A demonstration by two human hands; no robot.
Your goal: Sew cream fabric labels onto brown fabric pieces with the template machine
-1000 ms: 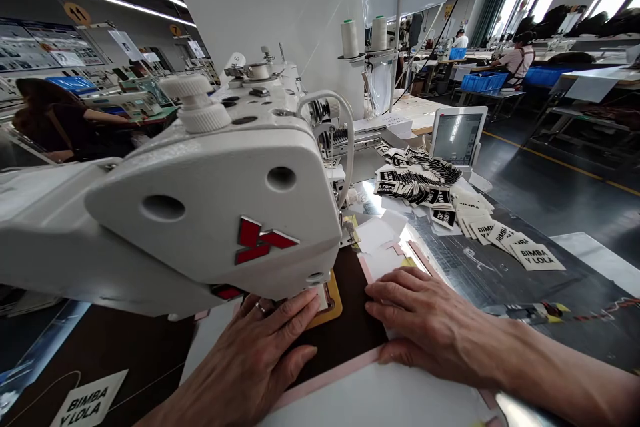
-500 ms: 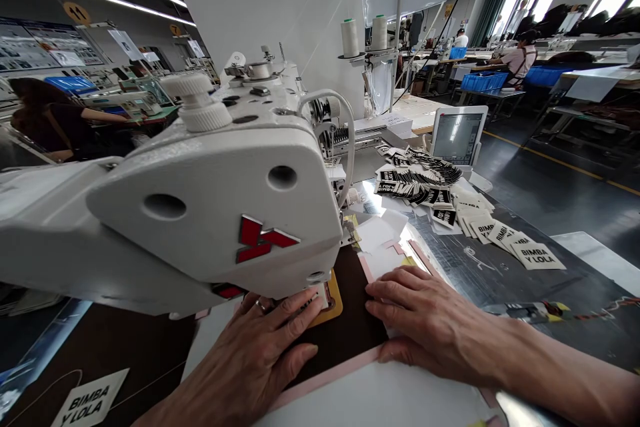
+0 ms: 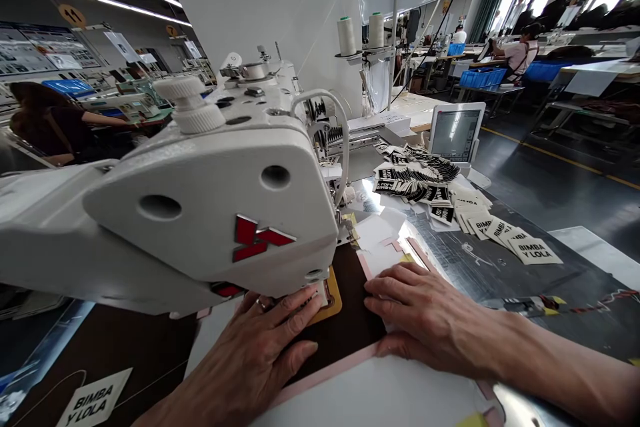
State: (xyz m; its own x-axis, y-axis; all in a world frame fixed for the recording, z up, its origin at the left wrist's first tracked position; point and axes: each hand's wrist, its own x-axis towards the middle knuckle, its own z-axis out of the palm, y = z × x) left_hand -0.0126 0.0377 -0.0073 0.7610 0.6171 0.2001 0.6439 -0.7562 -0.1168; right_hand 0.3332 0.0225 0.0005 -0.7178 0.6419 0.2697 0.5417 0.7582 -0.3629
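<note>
Directly below the white sewing machine head (image 3: 215, 207), with its red logo, the person's left hand (image 3: 273, 347) lies palm down, its fingertips at a pale label (image 3: 321, 293) inside a yellow frame (image 3: 334, 303) on a dark brown panel (image 3: 353, 337). The index and middle fingers are stretched out close together and the thumb stands apart; the remaining fingers are partly hidden under the machine head, so their spacing cannot be told. Nearer the wearer than the machine head, and to its right, the right hand (image 3: 420, 320) rests palm down at the panel's edge, fingers slightly bent and nearly together, thumb apart, clamped on nothing visible. A white sheet with pink edging (image 3: 385, 393) borders the panel in front of the machine head. Right of the machine head, a heap of black-and-white labels (image 3: 417, 177) leads into a fanned row of "BIMBA Y LOLA" labels (image 3: 534, 251), with a touchscreen panel (image 3: 455, 133) standing behind the heap. Another "BIMBA Y LOLA" label (image 3: 96, 398) lies in front of the machine head, to its left, beside a loose thread. Behind the machine head, to its right, stand two thread cones (image 3: 346, 37).
</note>
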